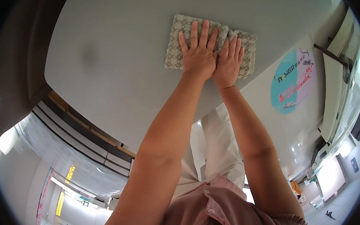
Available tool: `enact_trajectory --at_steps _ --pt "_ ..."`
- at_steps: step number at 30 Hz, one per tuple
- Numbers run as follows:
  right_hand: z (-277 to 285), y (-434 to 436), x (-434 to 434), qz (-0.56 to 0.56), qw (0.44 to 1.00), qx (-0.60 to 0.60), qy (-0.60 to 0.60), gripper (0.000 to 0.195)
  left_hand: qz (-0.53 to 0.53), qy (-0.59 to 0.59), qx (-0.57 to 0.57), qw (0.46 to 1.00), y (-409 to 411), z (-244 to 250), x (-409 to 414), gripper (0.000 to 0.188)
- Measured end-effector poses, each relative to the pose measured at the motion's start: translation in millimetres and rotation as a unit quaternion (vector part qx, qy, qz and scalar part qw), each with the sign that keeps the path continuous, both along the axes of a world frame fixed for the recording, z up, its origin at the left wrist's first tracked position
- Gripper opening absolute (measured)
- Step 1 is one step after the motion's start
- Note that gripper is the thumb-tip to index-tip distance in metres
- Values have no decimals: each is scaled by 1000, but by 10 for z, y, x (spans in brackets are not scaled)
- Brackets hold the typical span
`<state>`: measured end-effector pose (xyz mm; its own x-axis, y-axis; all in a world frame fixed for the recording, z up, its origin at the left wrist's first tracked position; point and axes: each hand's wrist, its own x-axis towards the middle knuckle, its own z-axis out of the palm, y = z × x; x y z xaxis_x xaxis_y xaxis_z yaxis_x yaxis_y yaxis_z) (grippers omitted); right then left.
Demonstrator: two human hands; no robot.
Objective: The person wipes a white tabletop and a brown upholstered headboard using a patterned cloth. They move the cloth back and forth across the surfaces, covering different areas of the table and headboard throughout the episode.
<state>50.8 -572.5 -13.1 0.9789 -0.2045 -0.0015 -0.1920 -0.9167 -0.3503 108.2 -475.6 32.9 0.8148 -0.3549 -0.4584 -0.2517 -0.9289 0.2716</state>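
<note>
A beige-and-white patterned cloth (173,51) with scalloped edges lies spread on a smooth grey tabletop (116,70), with a raised fold near its middle. My left hand (198,55) rests palm down on the cloth's left half, fingers spread. Beside it, touching at the thumb side, my right hand (228,61) lies palm down on the right half, its fingers slightly apart and closer together than the left's. Both palms and the right thumb are hidden. Neither hand visibly grips the cloth.
Brown leather-like upholstery (11,65) borders the table's far left. A slatted dark-framed piece (83,139) stands beyond the near left edge. On the floor at right is a round blue-and-pink sticker (293,81) bearing writing. Pale furniture (333,84) stands farther right.
</note>
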Motion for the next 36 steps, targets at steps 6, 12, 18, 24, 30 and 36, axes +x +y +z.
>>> enact_trajectory --at_steps 6,12,18,24,30,36 --pt "-27 80 -28 73 996 13 46 58 50 13 33 998 137 -106 -151 61" --pt "-223 -99 -87 132 989 -30 62 61 97 51 46 993 8 -218 -250 63" --pt "-130 -118 -175 198 952 -94 215 57 147 131 68 978 -59 -379 -586 61" --pt "60 2 -127 229 940 -102 232 56 141 136 52 979 110 -223 -586 61" --pt "161 182 195 266 948 -46 172 53 126 98 85 984 361 -33 -280 62" --pt "61 509 741 288 955 3 71 52 139 31 78 987 735 -52 229 63"
